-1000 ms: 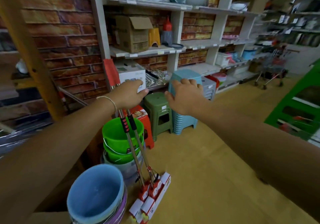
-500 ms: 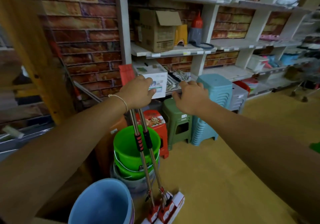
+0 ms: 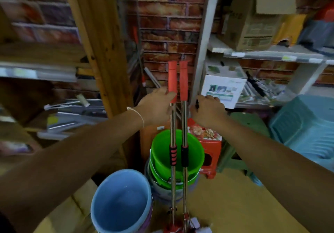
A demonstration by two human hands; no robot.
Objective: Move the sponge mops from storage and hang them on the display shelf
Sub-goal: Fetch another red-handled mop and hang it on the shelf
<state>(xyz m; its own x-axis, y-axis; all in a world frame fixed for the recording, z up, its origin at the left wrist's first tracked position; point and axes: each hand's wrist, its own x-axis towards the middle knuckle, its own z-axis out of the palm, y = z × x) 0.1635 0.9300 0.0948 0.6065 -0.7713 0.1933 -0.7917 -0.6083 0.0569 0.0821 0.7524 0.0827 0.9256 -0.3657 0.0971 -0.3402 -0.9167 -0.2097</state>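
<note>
Two sponge mops stand upright side by side, with red top handles, steel poles and black-and-red grips halfway down. My left hand (image 3: 156, 107) is closed around the left sponge mop (image 3: 173, 124) at the lower end of its red handle. The right sponge mop (image 3: 184, 122) stands a finger's width away, between my two hands. My right hand (image 3: 207, 111) is curled against the white shelf upright (image 3: 203, 52), just right of that mop, with a small dark thing at its fingertips. The mop heads (image 3: 182, 228) are cut off at the bottom edge.
Stacked green buckets (image 3: 196, 153) stand right behind the poles and a blue bucket (image 3: 122, 202) sits front left. A wooden post (image 3: 103, 43) rises at the left. A red stool (image 3: 210, 140), a green stool (image 3: 247, 122) and teal stools (image 3: 305, 129) crowd the right under stocked shelves.
The view has swung left and closer to the brick wall. The mops now stand upright instead of leaning. My right hand has shifted from the shelf's front to the white upright.
</note>
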